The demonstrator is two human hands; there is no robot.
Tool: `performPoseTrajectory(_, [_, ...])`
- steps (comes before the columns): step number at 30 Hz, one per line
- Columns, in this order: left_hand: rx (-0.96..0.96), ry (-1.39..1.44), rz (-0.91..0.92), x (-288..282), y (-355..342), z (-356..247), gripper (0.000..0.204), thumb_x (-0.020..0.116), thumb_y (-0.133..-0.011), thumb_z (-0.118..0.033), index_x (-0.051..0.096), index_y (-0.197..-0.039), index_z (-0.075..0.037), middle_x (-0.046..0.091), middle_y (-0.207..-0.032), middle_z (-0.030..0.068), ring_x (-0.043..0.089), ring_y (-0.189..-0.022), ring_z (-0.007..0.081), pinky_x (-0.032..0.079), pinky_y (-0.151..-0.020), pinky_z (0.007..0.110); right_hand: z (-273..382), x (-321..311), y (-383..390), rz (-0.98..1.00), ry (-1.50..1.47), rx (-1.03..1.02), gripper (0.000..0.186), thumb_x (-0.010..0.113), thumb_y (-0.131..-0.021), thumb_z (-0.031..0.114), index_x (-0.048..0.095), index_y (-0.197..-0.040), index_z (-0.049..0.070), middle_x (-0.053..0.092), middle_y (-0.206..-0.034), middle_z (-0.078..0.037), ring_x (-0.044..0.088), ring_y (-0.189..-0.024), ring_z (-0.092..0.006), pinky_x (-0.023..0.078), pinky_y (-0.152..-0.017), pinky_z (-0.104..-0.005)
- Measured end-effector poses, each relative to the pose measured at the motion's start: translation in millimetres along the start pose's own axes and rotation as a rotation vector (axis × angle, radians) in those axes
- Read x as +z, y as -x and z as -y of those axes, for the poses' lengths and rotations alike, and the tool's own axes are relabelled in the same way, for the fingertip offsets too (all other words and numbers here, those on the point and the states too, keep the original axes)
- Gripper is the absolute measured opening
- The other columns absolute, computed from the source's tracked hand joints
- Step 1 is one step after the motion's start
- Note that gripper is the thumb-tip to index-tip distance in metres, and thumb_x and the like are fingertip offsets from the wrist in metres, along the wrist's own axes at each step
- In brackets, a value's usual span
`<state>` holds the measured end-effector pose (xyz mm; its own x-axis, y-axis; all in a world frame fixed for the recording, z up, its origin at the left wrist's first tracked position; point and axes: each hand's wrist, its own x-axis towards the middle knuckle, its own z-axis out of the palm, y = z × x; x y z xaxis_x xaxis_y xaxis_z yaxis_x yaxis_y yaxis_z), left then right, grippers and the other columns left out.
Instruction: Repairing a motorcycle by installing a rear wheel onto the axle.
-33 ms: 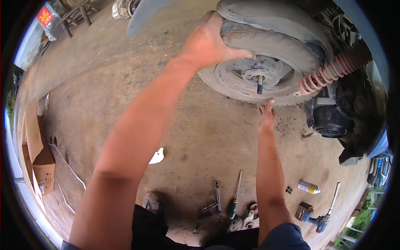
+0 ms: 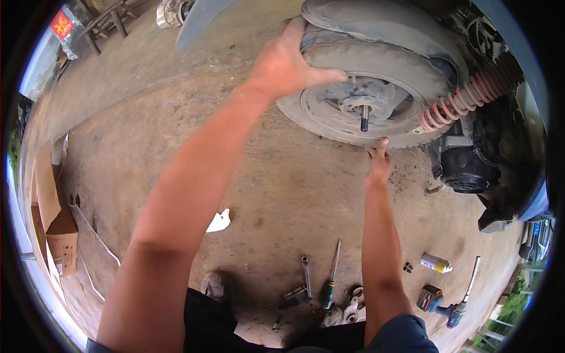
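An open cardboard box (image 2: 61, 250) stands at the left, a wooden bench (image 2: 106, 17) far left, while a white scrap (image 2: 219, 221) lies on the dirty floor (image 2: 271, 188).

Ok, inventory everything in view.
Wheel: 1, dusty grey, upper right
Mudguard: 1, grey, above wheel
Axle: 1, dark, mid-wheel
Spring: 1, pink, right of wheel
Drill: 1, blue-black, lower right
Spray can: 1, yellow-white, above drill
Screwdriver: 1, green-handled, lower centre
Wrench: 1, silver, left of screwdriver
Metal parts: count unclear, silvery, lower centre
Box: 1, brown, left edge
Scrap: 1, white, centre-left
Bench: 1, brown, upper left
Left fingers: several, bare, wheel's left
Right fingers: several, bare, wheel's bottom
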<state>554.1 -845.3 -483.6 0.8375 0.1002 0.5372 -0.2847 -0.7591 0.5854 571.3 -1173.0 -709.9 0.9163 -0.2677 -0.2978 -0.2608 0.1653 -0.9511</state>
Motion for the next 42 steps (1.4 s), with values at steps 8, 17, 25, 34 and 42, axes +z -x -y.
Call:
performPoseTrajectory(8, [-0.282, 0.183, -0.023, 16, 43, 56, 0.132, 0.096, -0.057, -0.06, 0.036, -0.152, 0.008, 0.063, -0.135, 0.0299, 0.063, -0.127, 0.0394, 0.054, -0.107, 0.045, 35, -7, -6, -0.233, 0.295, -0.354, 0.075, 0.07, -0.094, 0.061, 0.07, -0.114, -0.011, 0.071, -0.1, -0.011, 0.059, -0.09, -0.0233, 0.049, -0.087, -0.0387])
performPoseTrajectory(17, [0.052, -0.293, -0.073, 0, 1, -23, 0.114, 0.096, -0.054, -0.062, 0.056, -0.133, 0.009, 0.072, -0.113, 0.0266, 0.071, -0.107, 0.0396, 0.059, -0.092, 0.045, -11, -23, -34, 0.075, 0.641, -0.064, 0.101, 0.05, -0.092, 0.083, 0.065, -0.129, -0.01, 0.069, -0.12, -0.018, 0.061, -0.104, -0.0243, 0.048, -0.095, -0.036])
performPoseTrajectory(25, [0.251, -0.094, -0.111, -4, -23, -41, 0.093, 0.093, -0.057, -0.065, 0.069, -0.115, 0.004, 0.075, -0.105, 0.0229, 0.072, -0.1, 0.0378, 0.059, -0.087, 0.044, 0, 10, 3, 0.17, 0.69, -0.044, 0.097, 0.043, -0.095, 0.081, 0.065, -0.124, -0.009, 0.07, -0.122, -0.025, 0.066, -0.11, -0.0309, 0.049, -0.098, -0.0408])
performPoseTrajectory(34, [0.043, -0.04, 0.091, -26, -23, -66, 0.093, 0.095, -0.063, -0.05, 0.059, -0.133, -0.002, 0.066, -0.129, 0.0235, 0.063, -0.121, 0.0417, 0.052, -0.103, 0.048, 138, 54, 73, 0.42, 0.272, 0.053, 0.063, 0.053, -0.107, 0.05, 0.055, -0.141, -0.003, 0.066, -0.132, -0.016, 0.064, -0.114, -0.026, 0.049, -0.099, -0.0392])
performPoseTrajectory(42, [-0.093, -0.066, 0.146, -20, -5, -65, 0.112, 0.087, -0.071, -0.058, 0.034, -0.157, -0.01, 0.038, -0.161, 0.0206, 0.037, -0.148, 0.0391, 0.029, -0.121, 0.058, 129, 85, 67, 0.348, 0.315, 0.151, 0.048, 0.055, -0.106, 0.051, 0.057, -0.12, 0.005, 0.065, -0.097, -0.008, 0.068, -0.076, -0.0249, 0.062, -0.071, -0.0421])
